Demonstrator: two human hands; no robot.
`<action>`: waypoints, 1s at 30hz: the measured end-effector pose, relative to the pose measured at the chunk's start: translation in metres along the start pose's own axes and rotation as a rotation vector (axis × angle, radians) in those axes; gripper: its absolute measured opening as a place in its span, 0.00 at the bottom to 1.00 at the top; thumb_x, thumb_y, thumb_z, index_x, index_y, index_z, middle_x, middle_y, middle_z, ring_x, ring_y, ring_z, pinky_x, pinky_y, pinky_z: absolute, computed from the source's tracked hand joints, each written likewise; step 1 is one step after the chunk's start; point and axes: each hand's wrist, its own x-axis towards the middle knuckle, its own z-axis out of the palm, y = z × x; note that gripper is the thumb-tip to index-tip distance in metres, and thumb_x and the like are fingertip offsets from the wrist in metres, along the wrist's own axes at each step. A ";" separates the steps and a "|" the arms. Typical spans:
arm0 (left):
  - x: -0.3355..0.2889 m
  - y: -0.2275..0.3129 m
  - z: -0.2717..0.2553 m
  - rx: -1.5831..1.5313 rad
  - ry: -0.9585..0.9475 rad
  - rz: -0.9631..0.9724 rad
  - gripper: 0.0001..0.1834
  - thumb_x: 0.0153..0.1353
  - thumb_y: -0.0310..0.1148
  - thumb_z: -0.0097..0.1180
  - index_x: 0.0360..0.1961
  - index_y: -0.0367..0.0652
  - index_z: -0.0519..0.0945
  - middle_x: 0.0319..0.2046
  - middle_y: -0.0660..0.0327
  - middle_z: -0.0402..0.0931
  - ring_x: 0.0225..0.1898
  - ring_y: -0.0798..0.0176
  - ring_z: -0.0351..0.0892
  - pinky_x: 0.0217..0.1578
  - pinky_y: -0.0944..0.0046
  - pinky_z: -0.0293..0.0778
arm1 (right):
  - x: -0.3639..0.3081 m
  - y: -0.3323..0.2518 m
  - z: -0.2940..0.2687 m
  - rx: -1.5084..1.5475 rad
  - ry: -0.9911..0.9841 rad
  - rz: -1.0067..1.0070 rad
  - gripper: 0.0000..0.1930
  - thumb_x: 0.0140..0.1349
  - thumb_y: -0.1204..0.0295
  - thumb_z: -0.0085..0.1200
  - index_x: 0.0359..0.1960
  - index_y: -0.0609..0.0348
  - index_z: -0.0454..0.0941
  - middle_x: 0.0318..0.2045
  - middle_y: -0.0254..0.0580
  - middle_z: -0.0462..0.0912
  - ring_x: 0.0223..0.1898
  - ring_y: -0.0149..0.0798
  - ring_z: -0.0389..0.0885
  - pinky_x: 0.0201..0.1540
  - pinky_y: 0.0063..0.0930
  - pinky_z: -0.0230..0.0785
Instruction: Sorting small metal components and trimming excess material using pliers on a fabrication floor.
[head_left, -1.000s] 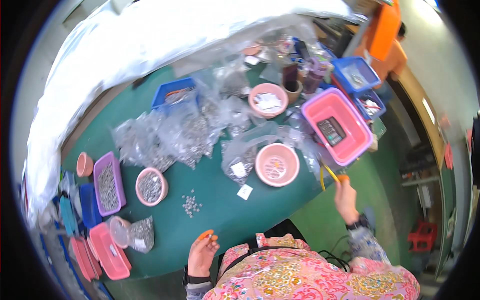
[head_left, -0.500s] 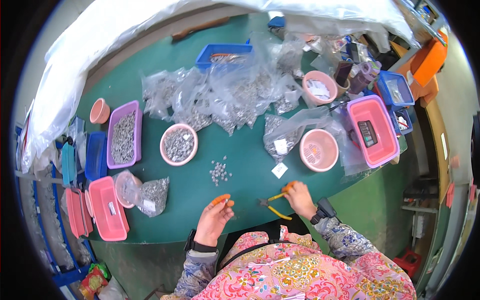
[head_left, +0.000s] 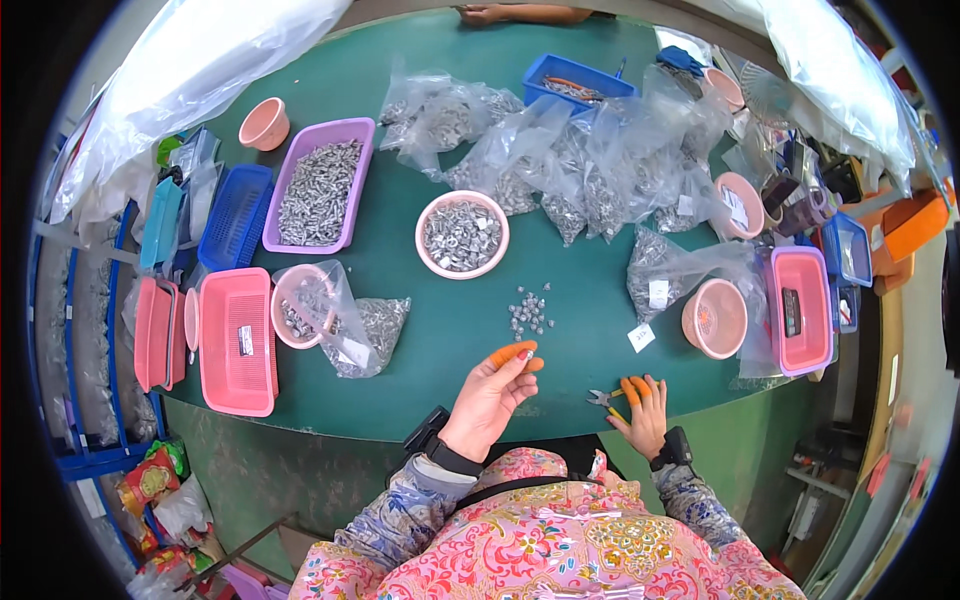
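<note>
My left hand [head_left: 494,395], an orange cover on its fingers, is raised over the near part of the green table with thumb and forefinger pinched together. What sits in the pinch is too small to make out. Just beyond it lies a loose cluster of small silver metal pieces [head_left: 527,313]. At the table's near edge, my right hand [head_left: 645,415] rests with its orange-covered fingers stretched out. Yellow-handled pliers [head_left: 603,399] lie against its thumb and fingers, jaws apart and pointing left; the handles are partly hidden by the hand.
A pink bowl [head_left: 428,258] of metal pieces stands beyond the cluster. A purple basket [head_left: 364,180], pink basket [head_left: 236,398] and filled plastic bag [head_left: 385,325] are on the left. Filled bags [head_left: 590,170], a pink bowl [head_left: 715,318] and a pink tub [head_left: 802,345] occupy the right.
My view has swung left, shifting the scene rightward. The right-hand fingers, earlier curled on a pliers handle, are now stretched out, and the pliers lie lower by the hand. My left hand stays pinched.
</note>
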 end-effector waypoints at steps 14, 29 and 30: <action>-0.007 0.018 -0.001 0.178 -0.035 0.053 0.12 0.66 0.32 0.50 0.46 0.36 0.76 0.37 0.55 0.80 0.34 0.66 0.80 0.39 0.66 0.78 | 0.083 -0.096 -0.089 0.984 -0.276 0.390 0.19 0.61 0.74 0.54 0.54 0.62 0.67 0.34 0.51 0.75 0.33 0.51 0.76 0.37 0.35 0.69; -0.008 0.008 -0.002 0.284 -0.010 0.196 0.11 0.66 0.30 0.52 0.45 0.35 0.76 0.33 0.58 0.79 0.32 0.67 0.80 0.36 0.65 0.79 | 0.092 -0.147 -0.116 0.432 -0.143 0.025 0.20 0.57 0.70 0.58 0.49 0.65 0.70 0.36 0.54 0.71 0.37 0.56 0.74 0.38 0.44 0.69; -0.009 0.008 -0.001 0.276 -0.004 0.182 0.11 0.66 0.31 0.51 0.45 0.36 0.76 0.33 0.59 0.79 0.31 0.67 0.79 0.36 0.65 0.79 | 0.092 -0.147 -0.115 0.454 -0.153 0.036 0.20 0.57 0.70 0.58 0.49 0.65 0.70 0.36 0.54 0.71 0.37 0.56 0.74 0.38 0.44 0.69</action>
